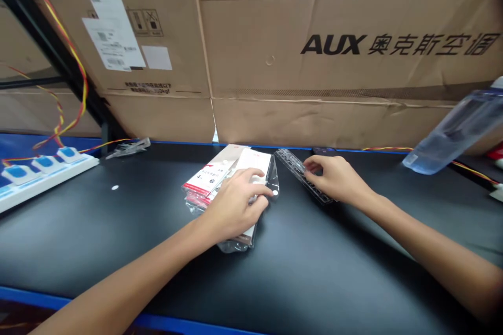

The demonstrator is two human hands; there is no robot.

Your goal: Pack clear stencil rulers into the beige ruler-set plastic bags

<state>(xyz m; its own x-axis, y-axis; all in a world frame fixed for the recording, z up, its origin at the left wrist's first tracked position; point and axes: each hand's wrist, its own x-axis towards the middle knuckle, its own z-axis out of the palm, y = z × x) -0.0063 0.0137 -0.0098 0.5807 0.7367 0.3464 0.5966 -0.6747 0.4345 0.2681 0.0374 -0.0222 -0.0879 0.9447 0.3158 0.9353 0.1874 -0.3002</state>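
My left hand (236,207) lies on a stack of clear plastic packets (226,178) with white and red cards inside, its fingers curled over the top packet. A small white round piece (275,193) sits by its fingertips. My right hand (334,178) rests on a clear plastic tray strip (293,165) lying slantwise on the black table (314,272), with the fingers bent and pinching its edge.
Large brown cardboard boxes (314,47) stand along the back. A white power strip with blue switches (43,170) lies at left, with red and yellow wires above it. A tilted clear water bottle (456,131) sits at right. A dark phone (324,151) lies behind the tray.
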